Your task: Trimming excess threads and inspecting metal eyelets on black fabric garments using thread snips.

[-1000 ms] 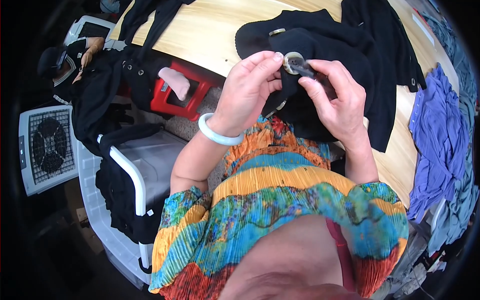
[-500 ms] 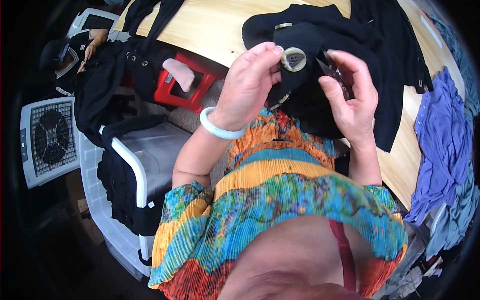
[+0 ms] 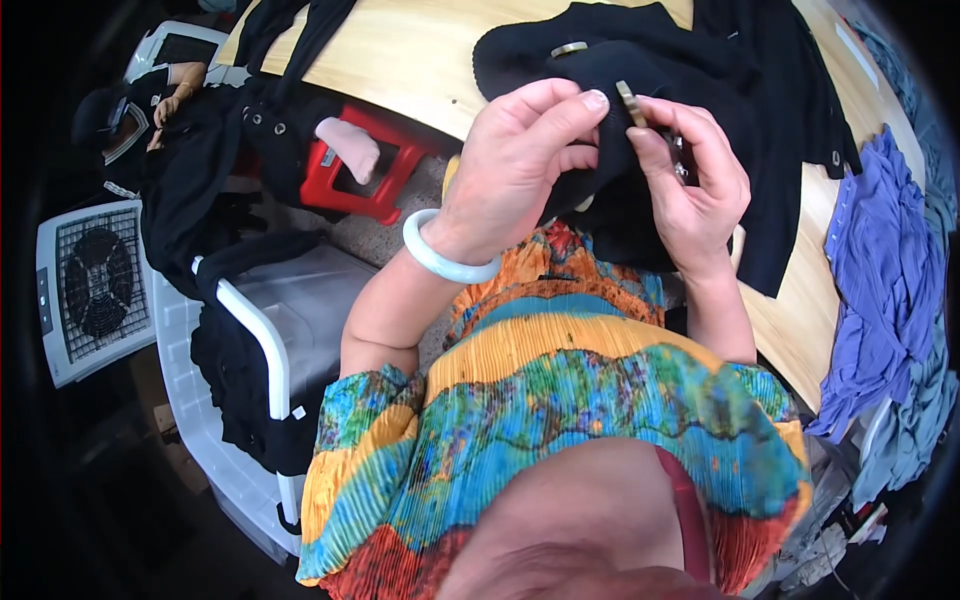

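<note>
A black knit garment (image 3: 640,60) with large buttons drapes over the table's near edge and hangs toward my lap. My right hand (image 3: 700,175) pinches a big brown-and-cream button (image 3: 630,103), turned edge-on, between thumb and forefinger. Small dark thread snips (image 3: 680,158) are tucked in the same palm, mostly covered by fingers. Just left of the button, my left hand (image 3: 525,150) is closed in a pinch, thumb against forefinger; what it holds is too fine or hidden to make out. Another button (image 3: 568,48) shows farther up on the garment.
A light wooden table (image 3: 400,70) spans the far side. Purple cloth (image 3: 880,270) hangs at the right. On the left are a red stool (image 3: 385,190) with a pink sock-like piece, a clear plastic bin (image 3: 190,390) with black clothing, a fan unit (image 3: 100,285) and another person (image 3: 165,100).
The button has gone from face-up at my left fingertips to edge-on in my right fingers. The snips' blades have swung back into my right palm. Both hands are closer together.
</note>
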### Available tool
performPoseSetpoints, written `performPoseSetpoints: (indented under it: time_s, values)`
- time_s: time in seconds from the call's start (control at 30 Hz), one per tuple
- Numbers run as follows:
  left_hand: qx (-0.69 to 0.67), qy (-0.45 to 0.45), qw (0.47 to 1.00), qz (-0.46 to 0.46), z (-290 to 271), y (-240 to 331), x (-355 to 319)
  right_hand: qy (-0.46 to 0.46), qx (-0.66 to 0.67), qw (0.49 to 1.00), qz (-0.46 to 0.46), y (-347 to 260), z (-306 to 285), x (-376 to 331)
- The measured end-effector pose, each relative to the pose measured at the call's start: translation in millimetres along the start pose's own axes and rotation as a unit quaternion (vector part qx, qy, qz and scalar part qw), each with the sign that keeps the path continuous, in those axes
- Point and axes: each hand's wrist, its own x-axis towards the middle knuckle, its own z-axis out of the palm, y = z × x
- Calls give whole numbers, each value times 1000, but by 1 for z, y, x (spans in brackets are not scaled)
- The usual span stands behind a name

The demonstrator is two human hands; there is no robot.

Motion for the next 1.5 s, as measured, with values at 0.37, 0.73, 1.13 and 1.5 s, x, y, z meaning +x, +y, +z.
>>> performPoseSetpoints:
  time_s: [0.37,0.73,1.13,1.5]
  values:
    - [-64,-29,997,-42,18,8,9,75,257,932,245,-11,-6,6]
    - [-73,-33,996,-41,12,9,12,66,223,951,203,-10,-2,10]
    - [-123,-85,988,-47,-8,5,3,-4,154,986,57,-14,3,8]
    - [-274,-292,916,4,-49,-16,5,-113,105,988,9,-27,2,16]
